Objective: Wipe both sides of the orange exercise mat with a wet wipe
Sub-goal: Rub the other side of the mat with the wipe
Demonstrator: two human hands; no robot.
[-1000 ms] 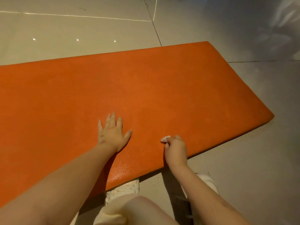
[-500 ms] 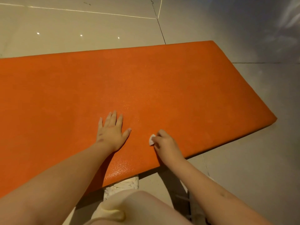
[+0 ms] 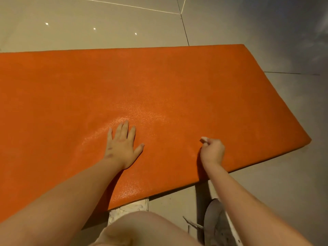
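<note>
Since half a second ago, the right hand point(image 3: 212, 151) is shifted rightward along the mat, away from the left hand point(image 3: 122, 146), which is kept planted.

Nearest, a bent knee point(image 3: 147, 228) is seen. A white sneaker point(image 3: 131, 208) is partly overlapped by the mat's near edge, and a grey sneaker point(image 3: 217, 222) is set on the floor.

The right hand's fingers are curled tight, and a balled wet wipe point(image 3: 204, 139) is clamped in them with only a white corner showing. The left hand is pressed palm-down, fingers straight and slightly apart, thumb splayed.

The orange exercise mat point(image 3: 177, 82) is laid flat on the tiled floor point(image 3: 106, 32). Its right end is in view and its left end is cut off. A damp-looking sheen is seen around the left hand and is judged to be a wiped patch. The far strip and right corner are judged still dry, and the underside is not seen.

For this step, strokes should be overlapped and carried to the edges. The wipe should be opened out for more contact. The left hand should be kept as an anchor so the mat is not dragged.
</note>
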